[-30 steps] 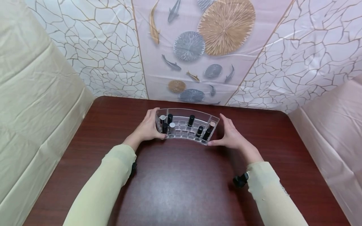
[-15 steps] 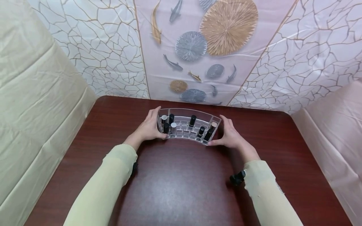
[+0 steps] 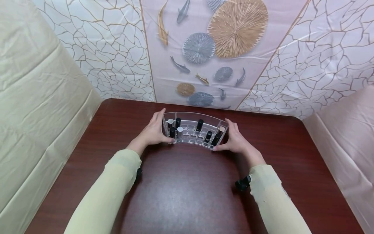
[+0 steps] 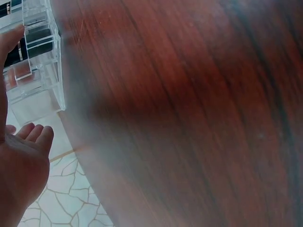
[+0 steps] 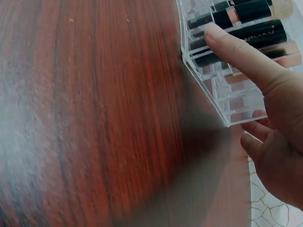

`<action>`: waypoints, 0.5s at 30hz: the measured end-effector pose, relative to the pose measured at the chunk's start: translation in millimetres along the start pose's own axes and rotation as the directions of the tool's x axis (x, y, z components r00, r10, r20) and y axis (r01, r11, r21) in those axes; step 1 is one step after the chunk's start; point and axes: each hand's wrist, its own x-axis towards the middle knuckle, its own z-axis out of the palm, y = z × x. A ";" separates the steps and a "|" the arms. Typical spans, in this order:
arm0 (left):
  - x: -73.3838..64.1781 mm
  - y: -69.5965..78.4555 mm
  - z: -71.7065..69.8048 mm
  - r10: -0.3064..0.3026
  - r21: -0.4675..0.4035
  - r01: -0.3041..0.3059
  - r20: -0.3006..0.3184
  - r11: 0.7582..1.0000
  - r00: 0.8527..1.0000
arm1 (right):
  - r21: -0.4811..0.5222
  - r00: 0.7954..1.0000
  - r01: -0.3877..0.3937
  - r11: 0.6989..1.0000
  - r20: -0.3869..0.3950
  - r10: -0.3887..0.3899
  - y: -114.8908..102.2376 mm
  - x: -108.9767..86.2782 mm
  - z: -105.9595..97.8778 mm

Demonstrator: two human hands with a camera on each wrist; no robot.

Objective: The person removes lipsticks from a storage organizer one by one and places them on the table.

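A curved, clear acrylic lipstick holder (image 3: 193, 116) stands toward the table's far side, its inner curve facing me. Several lipsticks stand in its slots: black-capped ones such as the middle lipstick (image 3: 200, 124), silvery-white-capped ones like this lipstick (image 3: 180, 131) at left, and a beige-capped lipstick (image 3: 221, 129) at right. My left hand (image 3: 149, 132) holds the holder's left end, thumb at the front corner and fingers along the side. My right hand (image 3: 239, 140) holds the right end likewise; in the right wrist view its thumb lies before a black lettered tube (image 5: 265, 35).
The dark reddish wooden table (image 3: 187, 188) stretches toward me and to both sides. Behind it hangs a patterned cloth (image 3: 198, 68) with fish and round motifs. Cream cloth (image 3: 43, 113) closes off the left, and pale cloth (image 3: 344, 146) the right.
My right hand has moved slightly left, its fingers closing in against the holder's right end. The left hand stays at its end. The whole view has shifted a little.
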 end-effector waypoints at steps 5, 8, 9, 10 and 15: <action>-3.7 -1.7 -2.2 -0.010 0.016 0.010 -0.011 1.000 1.000 | 0.010 1.000 -0.011 1.000 0.006 0.011 -1.2 1.3 2.0; -5.8 -3.5 -3.6 -0.021 0.013 0.021 -0.023 1.000 1.000 | 0.005 1.000 -0.009 1.000 0.000 0.009 -1.0 1.8 1.9; -6.6 -4.2 -4.1 -0.026 0.010 0.026 -0.026 1.000 0.999 | 0.004 1.000 -0.006 1.000 -0.003 0.006 -0.7 2.2 1.9; -7.5 -4.6 -4.6 -0.033 0.009 0.033 -0.027 0.999 0.999 | 0.003 1.000 -0.005 1.000 -0.005 0.005 -0.4 2.5 1.8; -13.5 -7.4 -8.3 -0.048 0.003 0.048 -0.036 0.999 0.998 | 0.005 1.000 -0.007 1.000 0.000 0.007 0.0 4.6 1.0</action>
